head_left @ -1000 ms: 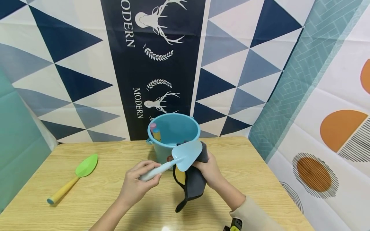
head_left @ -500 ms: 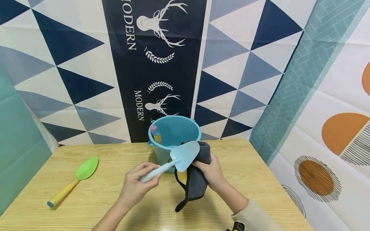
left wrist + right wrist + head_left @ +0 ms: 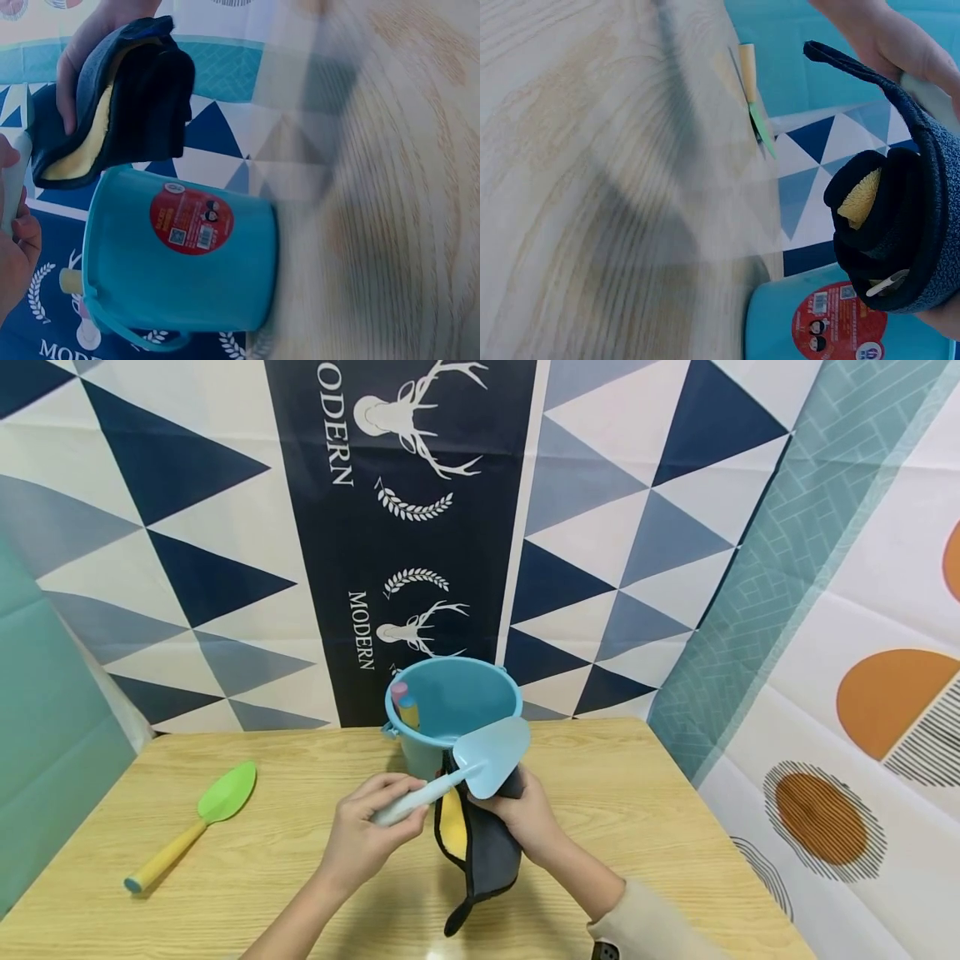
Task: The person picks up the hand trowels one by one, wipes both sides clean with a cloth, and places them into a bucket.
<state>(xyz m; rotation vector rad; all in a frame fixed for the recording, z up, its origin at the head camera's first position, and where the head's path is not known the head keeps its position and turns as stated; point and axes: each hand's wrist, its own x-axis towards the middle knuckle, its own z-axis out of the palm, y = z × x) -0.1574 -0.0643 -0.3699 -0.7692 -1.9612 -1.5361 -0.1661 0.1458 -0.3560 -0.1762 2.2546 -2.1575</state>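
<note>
In the head view my left hand [image 3: 367, 839] grips the handle of a light blue trowel [image 3: 491, 752], its blade tilted up toward the right. My right hand [image 3: 531, 817] holds a bunched dark grey cloth [image 3: 493, 856] with a yellow inner side and black edging, right behind the blade. A black loop hangs from the cloth's lower end. The left wrist view shows the cloth [image 3: 94, 112] folded over, its yellow side [image 3: 82, 154] partly exposed. Seen from the right wrist, the cloth [image 3: 937, 217] is rolled in layers. The blade hides part of the right hand's grip.
A blue bucket [image 3: 422, 760] with a red label [image 3: 193, 219] stands behind the hands at the table's back. Pink, blue and yellow handle ends [image 3: 408, 712] stick up inside it. A green trowel with a yellow handle [image 3: 168, 856] lies on the wooden table [image 3: 247, 910] at left.
My right hand has shifted left and lower with the cloth, which now hangs further down and shows more yellow. The trowel blade has moved slightly up and right. The green trowel stays put.
</note>
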